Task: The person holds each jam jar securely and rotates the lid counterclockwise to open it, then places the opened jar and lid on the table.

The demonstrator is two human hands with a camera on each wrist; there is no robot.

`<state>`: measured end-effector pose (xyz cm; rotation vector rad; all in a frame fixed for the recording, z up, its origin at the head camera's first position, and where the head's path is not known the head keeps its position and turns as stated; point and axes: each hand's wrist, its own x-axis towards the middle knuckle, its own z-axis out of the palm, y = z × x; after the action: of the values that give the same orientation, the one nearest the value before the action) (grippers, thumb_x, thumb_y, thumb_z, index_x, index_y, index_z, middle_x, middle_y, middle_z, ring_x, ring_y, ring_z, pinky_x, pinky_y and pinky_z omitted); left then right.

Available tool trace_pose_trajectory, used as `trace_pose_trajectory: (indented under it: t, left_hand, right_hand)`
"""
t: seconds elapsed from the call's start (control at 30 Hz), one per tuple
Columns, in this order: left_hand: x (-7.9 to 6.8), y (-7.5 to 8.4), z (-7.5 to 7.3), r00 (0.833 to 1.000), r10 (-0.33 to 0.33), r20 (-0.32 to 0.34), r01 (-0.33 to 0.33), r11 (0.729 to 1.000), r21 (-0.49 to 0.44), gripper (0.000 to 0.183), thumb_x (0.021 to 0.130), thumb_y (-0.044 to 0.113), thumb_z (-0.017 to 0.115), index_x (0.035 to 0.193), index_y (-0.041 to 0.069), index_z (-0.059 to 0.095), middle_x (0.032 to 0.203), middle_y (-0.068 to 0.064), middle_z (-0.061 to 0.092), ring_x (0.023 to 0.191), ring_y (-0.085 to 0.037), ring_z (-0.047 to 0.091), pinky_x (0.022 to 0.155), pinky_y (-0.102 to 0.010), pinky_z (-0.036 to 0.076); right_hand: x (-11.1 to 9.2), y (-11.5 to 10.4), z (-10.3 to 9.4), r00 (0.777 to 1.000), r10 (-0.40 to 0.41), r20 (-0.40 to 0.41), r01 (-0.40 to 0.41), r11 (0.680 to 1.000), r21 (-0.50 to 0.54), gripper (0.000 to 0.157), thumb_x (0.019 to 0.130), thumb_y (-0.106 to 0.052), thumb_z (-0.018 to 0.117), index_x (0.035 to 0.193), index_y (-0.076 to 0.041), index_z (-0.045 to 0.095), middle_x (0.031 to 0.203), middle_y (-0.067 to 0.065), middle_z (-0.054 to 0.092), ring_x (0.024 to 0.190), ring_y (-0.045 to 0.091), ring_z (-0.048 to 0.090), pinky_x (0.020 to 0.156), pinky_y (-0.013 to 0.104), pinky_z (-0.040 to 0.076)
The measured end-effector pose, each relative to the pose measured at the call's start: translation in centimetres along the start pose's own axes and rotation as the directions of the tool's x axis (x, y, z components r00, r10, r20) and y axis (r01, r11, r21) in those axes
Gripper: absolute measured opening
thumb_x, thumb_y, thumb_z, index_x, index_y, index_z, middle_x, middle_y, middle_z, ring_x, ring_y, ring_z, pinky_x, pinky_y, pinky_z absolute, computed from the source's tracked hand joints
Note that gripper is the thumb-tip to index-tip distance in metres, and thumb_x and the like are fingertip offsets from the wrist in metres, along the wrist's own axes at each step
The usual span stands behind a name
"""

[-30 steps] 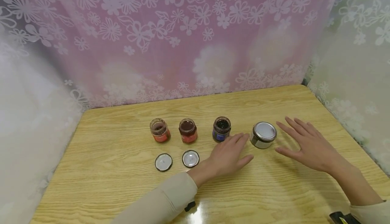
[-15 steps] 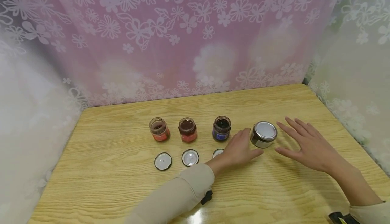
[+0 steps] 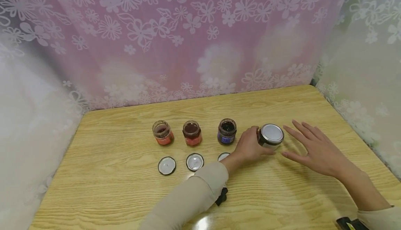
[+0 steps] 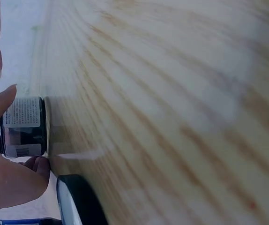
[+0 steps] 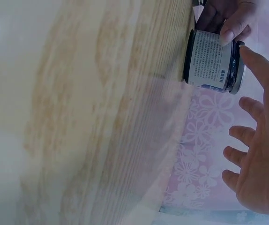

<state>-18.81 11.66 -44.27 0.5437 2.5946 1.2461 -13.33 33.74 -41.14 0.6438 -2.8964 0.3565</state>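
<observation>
A squat dark jar (image 3: 272, 134) with a silver lid and a pale label stands at the right of the row in the head view. My left hand (image 3: 250, 147) grips its left side, thumb across the front and fingers behind. In the right wrist view, that thumb presses the printed label of the jar (image 5: 209, 58). To the jar's right, my right hand (image 3: 319, 150) is held with spread fingers and holds nothing. Its index fingertip comes close to the lid in the right wrist view; whether it touches I cannot tell.
Three lidless jars stand to the left: two red-labelled jars (image 3: 164, 137) (image 3: 192, 137) and a blue-labelled jar (image 3: 227, 137). Before them lie three lids (image 3: 167, 166) (image 3: 195, 161) (image 3: 223, 156), the rightmost partly behind my left wrist. A floral curtain (image 3: 188, 49) hangs behind the wooden table (image 3: 125, 195).
My left hand has moved right from near the blue-labelled jar and taken hold of the silver-lidded jar. The third lid has come partly into view. My right hand has stayed nearly still.
</observation>
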Motion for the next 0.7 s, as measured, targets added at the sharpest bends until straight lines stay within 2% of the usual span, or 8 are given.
trace_pose_trajectory:
  t: [0.13,0.37,0.7]
  left_hand:
    - [0.4,-0.1,0.3,1.0,-0.026,-0.007,0.026,0.999,-0.03,0.078,0.067,0.04,0.087,0.129,0.011,0.049,0.114,0.005,0.057,0.106,-0.01,0.052,0.089,-0.024,0.044]
    - [1.6,0.1,1.2,0.998,-0.051,-0.025,0.052,0.998,0.038,0.08,0.063,0.047,0.087,0.128,0.017,0.052,0.111,0.01,0.057,0.1,-0.009,0.049,0.086,-0.024,0.042]
    - [1.9,0.3,1.1,0.997,-0.075,-0.015,0.075,0.997,0.015,0.072,0.064,0.04,0.088,0.125,0.018,0.057,0.109,0.009,0.06,0.103,-0.011,0.052,0.087,-0.025,0.044]
  right_hand:
    - [-0.1,-0.1,0.1,1.0,0.001,0.0,-0.001,1.0,0.006,0.082,0.083,-0.045,0.071,0.151,-0.023,0.032,0.153,0.017,0.026,0.136,0.043,0.023,0.108,0.06,0.012]
    - [-0.1,-0.2,0.3,1.0,0.019,0.023,-0.02,0.999,0.035,0.079,0.084,-0.045,0.07,0.15,-0.021,0.034,0.153,0.018,0.024,0.134,0.045,0.023,0.109,0.058,0.011]
    - [-0.3,-0.1,0.5,0.998,0.039,0.043,-0.04,0.999,0.034,0.079,0.085,-0.047,0.069,0.15,-0.021,0.033,0.153,0.017,0.024,0.135,0.044,0.023,0.11,0.057,0.009]
